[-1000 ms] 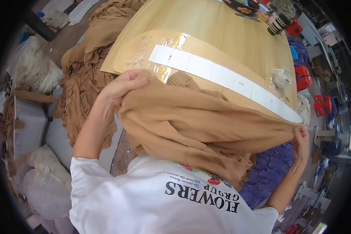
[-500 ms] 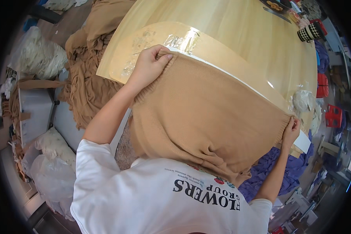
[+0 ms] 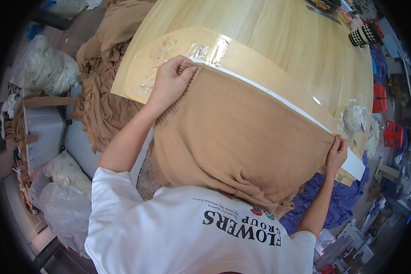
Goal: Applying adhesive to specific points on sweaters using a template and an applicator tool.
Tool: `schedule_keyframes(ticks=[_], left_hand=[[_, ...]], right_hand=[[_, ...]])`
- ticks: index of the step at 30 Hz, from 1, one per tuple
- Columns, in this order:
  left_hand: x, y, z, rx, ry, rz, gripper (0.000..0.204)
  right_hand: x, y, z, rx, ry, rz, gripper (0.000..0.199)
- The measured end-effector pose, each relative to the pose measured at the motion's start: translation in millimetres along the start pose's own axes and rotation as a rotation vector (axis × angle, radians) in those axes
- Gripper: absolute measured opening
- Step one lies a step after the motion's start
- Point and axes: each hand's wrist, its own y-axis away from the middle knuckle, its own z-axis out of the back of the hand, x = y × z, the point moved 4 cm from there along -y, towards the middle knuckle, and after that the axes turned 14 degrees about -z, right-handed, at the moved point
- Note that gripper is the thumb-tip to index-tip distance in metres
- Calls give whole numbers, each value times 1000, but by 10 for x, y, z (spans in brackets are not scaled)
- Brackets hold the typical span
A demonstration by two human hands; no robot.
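A brown knitted garment piece with ribbed ends is stretched between my hands along the near edge of the table. My left hand pinches its upper left corner, at the ribbing. At the far right corner my right hand grips the other ribbed end. Just beyond the fabric's top edge runs a white strip, taped to a tan board on the table. The lower part of the knit bunches in folds against my white shirt.
The wood-grain table extends away from me. Brown knits are heaped on the left, near clear plastic bags. Purple fabric lies below my right arm. A clear roll and a checkered cup are at the right edge.
Both hands have shifted slightly left with the knit, the right one more. More of the white strip shows at its right end. Both grips stay closed.
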Motion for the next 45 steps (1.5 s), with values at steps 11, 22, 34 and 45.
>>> schedule_keyframes(ticks=[11, 22, 34, 45], left_hand=[[-124, -62, -13, 102, -865, -373, 14], [-1385, 1004, -3551, 947, -487, -937, 47], [-1374, 990, -3665, 857, -538, -1067, 50], [-1574, 1182, -3791, 996, -919, -944, 61]], right_hand=[[-215, 11, 24, 224, -155, -118, 16], [-94, 271, 190, 64, -216, -313, 28], [-104, 199, 260, -29, -105, -205, 35], [310, -1076, 505, -218, 215, 482, 25]])
